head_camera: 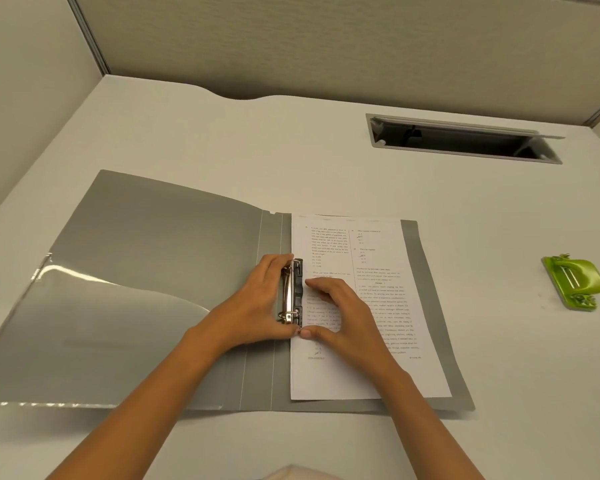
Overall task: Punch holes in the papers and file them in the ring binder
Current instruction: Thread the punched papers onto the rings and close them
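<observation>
Ring clasp [293,292] runs top to bottom at centre frame in the open binder [153,237]; left hand [253,299] curls round it from the left, right hand [343,317] rests loosely bent on papers [371,244] just right.

One head cam for me
Wide-angle, tilted forward and down, sitting close above the near edge of the desk [201,140].

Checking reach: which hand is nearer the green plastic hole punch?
Right. The right hand lies on the white printed paper, left of the green plastic hole punch; the left hand is farther left, at the metal ring clip.
</observation>
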A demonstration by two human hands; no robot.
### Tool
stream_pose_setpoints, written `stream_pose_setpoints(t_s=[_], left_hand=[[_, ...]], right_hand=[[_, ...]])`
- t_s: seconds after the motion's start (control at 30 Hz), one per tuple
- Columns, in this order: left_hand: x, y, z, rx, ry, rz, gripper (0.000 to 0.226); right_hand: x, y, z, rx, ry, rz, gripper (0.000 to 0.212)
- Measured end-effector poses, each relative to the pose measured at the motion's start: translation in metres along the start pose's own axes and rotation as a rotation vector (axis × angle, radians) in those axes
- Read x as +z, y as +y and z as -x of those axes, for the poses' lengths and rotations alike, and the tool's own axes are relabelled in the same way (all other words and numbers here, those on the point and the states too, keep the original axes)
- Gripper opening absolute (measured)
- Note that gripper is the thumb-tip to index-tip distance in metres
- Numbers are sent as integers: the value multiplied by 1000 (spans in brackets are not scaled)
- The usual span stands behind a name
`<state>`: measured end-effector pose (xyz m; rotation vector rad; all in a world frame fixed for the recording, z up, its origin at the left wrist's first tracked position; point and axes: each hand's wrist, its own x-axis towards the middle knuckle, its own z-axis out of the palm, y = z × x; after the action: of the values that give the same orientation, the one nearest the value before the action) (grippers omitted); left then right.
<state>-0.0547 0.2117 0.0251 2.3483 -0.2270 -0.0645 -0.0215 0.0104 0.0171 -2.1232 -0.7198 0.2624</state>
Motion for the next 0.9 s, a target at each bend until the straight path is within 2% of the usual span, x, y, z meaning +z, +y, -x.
stream_pose_setpoints(t_s=[0.23,0.9], left_hand=[[0,-3,-3,61,56,-60,100],[6,-12,-5,80,119,-56,99]], right_hand=[[6,3,3,-16,42,60,53],[7,5,3,-40,72,86,52]])
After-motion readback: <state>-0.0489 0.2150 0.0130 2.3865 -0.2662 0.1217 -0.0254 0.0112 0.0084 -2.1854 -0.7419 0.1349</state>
